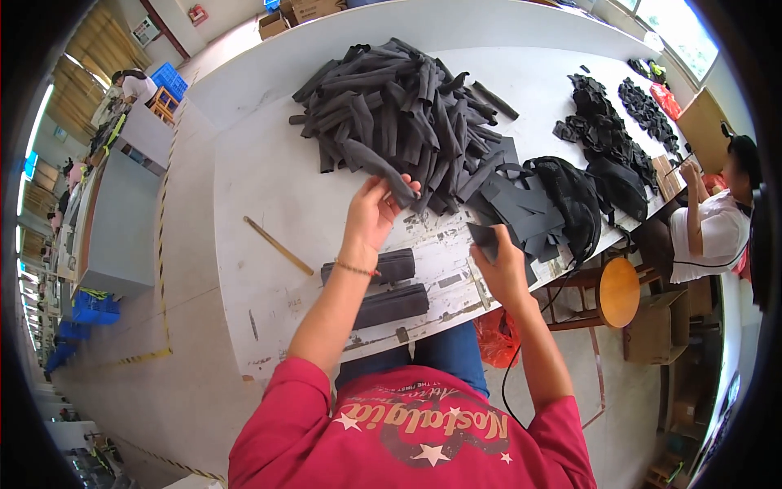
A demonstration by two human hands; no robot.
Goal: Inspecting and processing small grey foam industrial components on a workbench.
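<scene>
Flat dark grey fabric strip in left hand

Room was pretty bright, daylight pouring in from the windows top right, which blew out to white. The long white worktable looked evenly lit with only soft shadows. Heavy fisheye bending at the rim, black corners, and the far left aisle went smeary.
</scene>
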